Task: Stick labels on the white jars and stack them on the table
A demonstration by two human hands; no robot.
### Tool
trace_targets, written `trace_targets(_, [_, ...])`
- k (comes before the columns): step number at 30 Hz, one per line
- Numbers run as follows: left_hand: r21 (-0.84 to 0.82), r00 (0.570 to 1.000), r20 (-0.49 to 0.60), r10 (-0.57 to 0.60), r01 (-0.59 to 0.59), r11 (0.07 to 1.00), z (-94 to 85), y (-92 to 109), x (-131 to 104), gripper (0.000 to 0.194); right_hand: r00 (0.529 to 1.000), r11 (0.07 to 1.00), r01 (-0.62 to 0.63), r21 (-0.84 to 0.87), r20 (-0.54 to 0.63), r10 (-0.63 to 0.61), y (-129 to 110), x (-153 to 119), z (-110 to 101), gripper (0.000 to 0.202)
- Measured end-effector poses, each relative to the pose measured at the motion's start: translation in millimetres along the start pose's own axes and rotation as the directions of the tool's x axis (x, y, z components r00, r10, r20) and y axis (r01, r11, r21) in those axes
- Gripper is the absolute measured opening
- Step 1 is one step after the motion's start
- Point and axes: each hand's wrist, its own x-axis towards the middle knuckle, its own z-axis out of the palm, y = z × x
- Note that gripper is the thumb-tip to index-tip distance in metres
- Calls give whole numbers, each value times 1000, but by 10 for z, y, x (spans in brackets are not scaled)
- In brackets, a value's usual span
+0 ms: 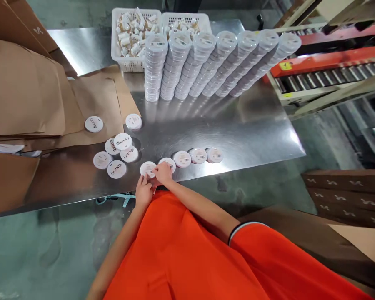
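My left hand (144, 192) and my right hand (163, 171) are close together at the front edge of the metal table. Both have their fingertips on the rim of a white round disc (147, 168) with small print, the left from the near side and the right from its right side. Partly behind my right hand is another white disc (170, 163). To its right, a round piece with a barcode label (182, 159) stands in a row with two similar ones. Left of my hands lie several loose white discs (116, 169), some printed "beauty" and some overlapping.
Tall stacks of clear round containers (156, 66) line the table's (237, 121) far side. Behind them are white baskets (115, 41) of small white-capped bottles. Cardboard (96, 93) covers the left. A roller conveyor (325, 79) runs at right, with brown boxes (346, 196) below.
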Motion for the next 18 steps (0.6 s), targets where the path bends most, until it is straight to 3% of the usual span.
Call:
trace_targets(8, [25, 998, 56, -8, 7, 1000, -38, 6, 7, 25, 995, 990, 79, -117, -51, -85, -30, -50, 15, 22])
trace_targets(13, [7, 997, 55, -52, 51, 999, 4, -3, -9, 28, 996, 984, 84, -160, -22, -89, 0, 75, -88, 36])
trace_targets(18, [7, 991, 85, -107, 107, 994, -8, 33, -14, 26, 988, 974, 153, -165, 25, -151, 44, 174, -102, 17])
